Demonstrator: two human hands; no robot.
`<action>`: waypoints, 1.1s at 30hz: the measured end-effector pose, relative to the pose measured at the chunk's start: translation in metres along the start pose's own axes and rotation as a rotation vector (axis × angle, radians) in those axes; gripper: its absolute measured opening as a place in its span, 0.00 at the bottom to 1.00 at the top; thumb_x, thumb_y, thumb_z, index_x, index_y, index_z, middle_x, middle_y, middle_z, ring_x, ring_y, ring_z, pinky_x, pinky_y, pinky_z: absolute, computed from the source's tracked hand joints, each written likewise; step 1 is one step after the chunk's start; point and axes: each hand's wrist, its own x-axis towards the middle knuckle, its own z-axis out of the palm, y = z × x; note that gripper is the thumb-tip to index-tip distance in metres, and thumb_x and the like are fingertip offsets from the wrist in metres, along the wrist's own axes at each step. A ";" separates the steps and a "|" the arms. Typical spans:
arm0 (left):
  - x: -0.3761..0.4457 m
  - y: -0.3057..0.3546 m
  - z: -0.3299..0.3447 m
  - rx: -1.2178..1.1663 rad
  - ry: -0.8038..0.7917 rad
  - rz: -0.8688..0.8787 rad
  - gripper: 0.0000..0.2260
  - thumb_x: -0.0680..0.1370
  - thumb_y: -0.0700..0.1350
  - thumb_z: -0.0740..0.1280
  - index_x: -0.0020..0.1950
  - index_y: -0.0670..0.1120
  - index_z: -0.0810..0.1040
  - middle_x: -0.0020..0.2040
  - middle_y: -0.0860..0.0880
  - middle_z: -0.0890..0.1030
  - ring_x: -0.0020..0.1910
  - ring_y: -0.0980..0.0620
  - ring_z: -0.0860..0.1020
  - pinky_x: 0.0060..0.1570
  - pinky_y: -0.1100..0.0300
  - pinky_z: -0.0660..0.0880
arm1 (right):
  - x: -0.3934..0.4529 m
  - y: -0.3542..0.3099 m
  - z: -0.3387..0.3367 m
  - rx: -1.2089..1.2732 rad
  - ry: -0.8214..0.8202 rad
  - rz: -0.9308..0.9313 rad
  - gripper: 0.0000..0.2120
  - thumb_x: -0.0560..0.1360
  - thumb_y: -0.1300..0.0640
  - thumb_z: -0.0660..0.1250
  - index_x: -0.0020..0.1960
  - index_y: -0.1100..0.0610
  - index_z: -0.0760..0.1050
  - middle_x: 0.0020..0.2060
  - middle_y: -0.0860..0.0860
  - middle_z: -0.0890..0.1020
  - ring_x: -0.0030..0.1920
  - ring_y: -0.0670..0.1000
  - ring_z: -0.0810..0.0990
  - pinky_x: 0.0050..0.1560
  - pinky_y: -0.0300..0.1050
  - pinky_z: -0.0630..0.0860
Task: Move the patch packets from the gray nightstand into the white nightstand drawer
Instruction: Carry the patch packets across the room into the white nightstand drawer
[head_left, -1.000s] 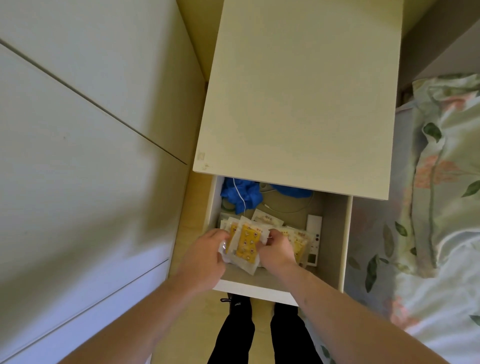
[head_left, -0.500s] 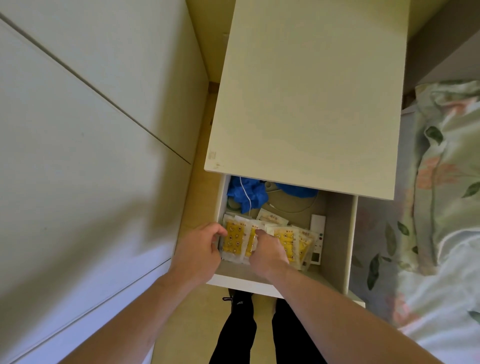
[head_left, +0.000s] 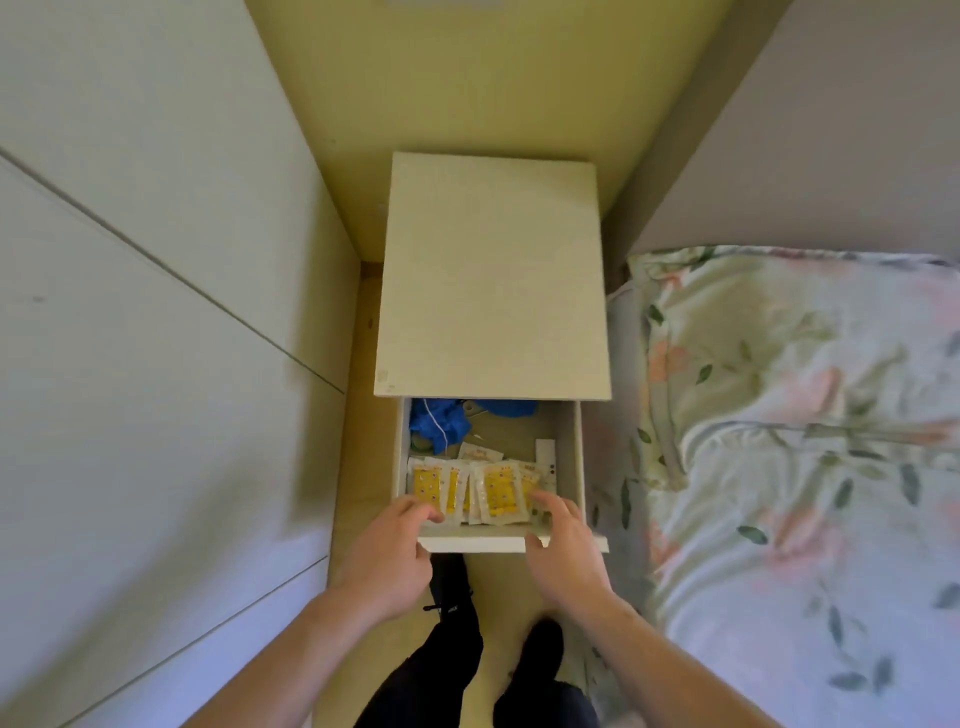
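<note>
Packets (head_left: 470, 491) with yellow faces lie in a loose row along the front of the open drawer (head_left: 575, 457) of the white nightstand (head_left: 493, 280), so the moving looks done. Both hands sit at the drawer's front edge: the left hand (head_left: 387, 556) and the right hand (head_left: 563, 545) have relaxed fingers over the front panel, each grip empty, holding no packet. What seems left is pushing the drawer in. Blue cloth (head_left: 441, 421) fills the back of the drawer. The gray nightstand is out of view.
</note>
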 end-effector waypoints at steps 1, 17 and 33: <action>-0.013 0.012 -0.004 0.014 -0.010 0.018 0.20 0.80 0.38 0.61 0.67 0.57 0.73 0.69 0.63 0.67 0.56 0.60 0.75 0.52 0.62 0.78 | -0.019 -0.002 -0.010 0.033 0.022 0.001 0.27 0.81 0.59 0.65 0.77 0.46 0.65 0.75 0.43 0.67 0.70 0.49 0.72 0.65 0.49 0.77; -0.192 0.230 0.033 0.560 -0.190 0.594 0.21 0.83 0.44 0.59 0.76 0.54 0.66 0.78 0.57 0.60 0.75 0.53 0.65 0.73 0.57 0.66 | -0.349 0.113 -0.085 0.360 0.513 0.094 0.25 0.81 0.54 0.64 0.76 0.43 0.65 0.75 0.41 0.66 0.73 0.48 0.70 0.69 0.45 0.69; -0.554 0.364 0.335 0.742 -0.449 1.354 0.25 0.81 0.49 0.64 0.78 0.58 0.64 0.81 0.57 0.56 0.79 0.51 0.59 0.77 0.53 0.57 | -0.794 0.360 0.048 0.607 1.098 0.497 0.27 0.81 0.50 0.66 0.78 0.41 0.63 0.77 0.37 0.62 0.77 0.42 0.61 0.78 0.43 0.60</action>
